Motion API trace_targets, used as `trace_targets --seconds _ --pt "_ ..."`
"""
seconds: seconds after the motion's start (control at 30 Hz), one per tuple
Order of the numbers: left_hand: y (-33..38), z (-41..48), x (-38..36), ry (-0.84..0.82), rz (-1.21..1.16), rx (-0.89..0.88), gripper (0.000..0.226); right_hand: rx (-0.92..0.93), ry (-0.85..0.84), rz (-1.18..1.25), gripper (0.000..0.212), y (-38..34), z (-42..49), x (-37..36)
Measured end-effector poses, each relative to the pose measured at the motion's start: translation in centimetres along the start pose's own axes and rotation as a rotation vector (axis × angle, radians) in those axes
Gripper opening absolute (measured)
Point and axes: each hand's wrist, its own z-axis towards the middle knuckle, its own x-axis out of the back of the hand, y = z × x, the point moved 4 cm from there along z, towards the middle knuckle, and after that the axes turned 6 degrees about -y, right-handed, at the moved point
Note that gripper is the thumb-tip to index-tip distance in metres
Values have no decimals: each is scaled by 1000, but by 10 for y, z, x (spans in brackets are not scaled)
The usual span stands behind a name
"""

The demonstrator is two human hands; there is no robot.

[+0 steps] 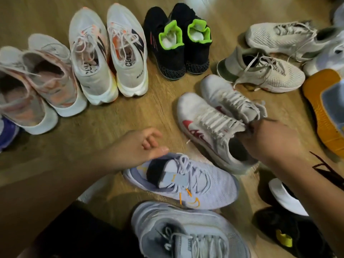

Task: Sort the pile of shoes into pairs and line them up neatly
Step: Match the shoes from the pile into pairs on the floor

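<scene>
- Right hand [275,140]: fingers curled round the tongues of the pair of white lace-up sneakers with red side logos [208,125], just right of centre. The two shoes lie side by side, touching, toes toward 11 o'clock. Whether their soles rest on the floor cannot be told.
- Left hand [137,146]: fingers loosely bent, holding nothing, just above the heel of a lavender knit sneaker with orange lace tips [186,181]. Contact cannot be told.
- Sorted row, 9 to 12 o'clock, heels toward the viewer: pink-and-white mesh pair [42,84], white pair with orange accents [108,53], black knit pair with neon-green collars [176,41].
- Unsorted edge, 1 to 3 o'clock: two beige mesh sneakers [264,71], apart and pointing opposite ways; an orange-soled shoe [323,116], sole turned up.
- Near edge, 5 to 6 o'clock: grey knit sneaker [186,233] and black shoe with a yellow tab [290,237].
- Open room: a bare strip of light wood-grain floor [111,123] runs between the row and the hands; more lies bare at 8 o'clock.
- Frame margins at 3 and 9 o'clock cut off further shoes.
</scene>
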Motion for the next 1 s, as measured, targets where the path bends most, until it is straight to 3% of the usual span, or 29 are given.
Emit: trace_targets --seconds 0.1,0.3,0.43,0.53,0.73,0.87,1.0 --pt "15 1 -2 -159 216 -83 69 -62 44 76 49 -12 8 1" --pt "11 3 8 -256 361 -192 93 -38 39 94 51 -51 26 -1" --pt "-2 3 4 -218 251 -258 75 -28 9 91 45 -52 22 1" --pt "-10 8 5 -206 129 -243 77 -45 48 82 44 -57 17 2" --pt "9 -10 5 -182 401 -279 34 -101 90 151 41 -60 7 5" --pt "21 -42 2 -87 470 -200 39 -142 -9 307 47 -59 -4 5" --pt "31 -90 -1 -6 526 -161 46 -249 -84 676 50 -70 -41 12"
